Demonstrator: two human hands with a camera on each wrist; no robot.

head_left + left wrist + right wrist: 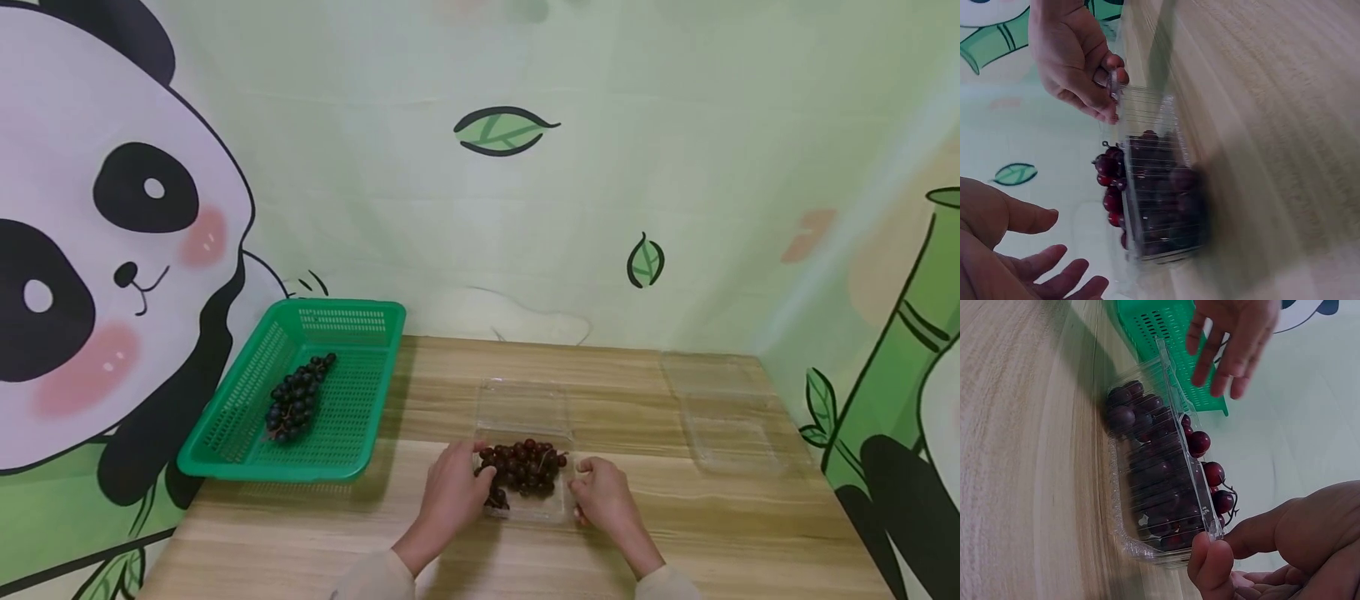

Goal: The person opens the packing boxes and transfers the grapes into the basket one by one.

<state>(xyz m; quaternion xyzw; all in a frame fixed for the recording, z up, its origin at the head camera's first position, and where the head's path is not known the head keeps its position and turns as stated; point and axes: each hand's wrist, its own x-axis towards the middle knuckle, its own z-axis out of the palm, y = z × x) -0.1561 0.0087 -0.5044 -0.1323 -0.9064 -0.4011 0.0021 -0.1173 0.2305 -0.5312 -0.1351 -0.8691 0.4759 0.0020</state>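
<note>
A bunch of dark red grapes [528, 467] lies in a clear plastic clamshell box [543, 507], some of them standing above its rim. The box's lid [522, 408] is folded back, away from the person. At the right side, my right hand [606, 496] pinches the rim between thumb and fingers, clearest in the right wrist view. My left hand [453, 487] is over the left side of the box with fingers loosely extended; in the left wrist view its fingers [1060, 281] are apart from the grapes.
On the left of the wooden table [315, 542] stands a green plastic basket [367, 400] holding a bunch of black grapes [296, 400]. Another clear clamshell box [731, 429] lies open at the back right. A printed panda backdrop [337, 183] rises behind the table.
</note>
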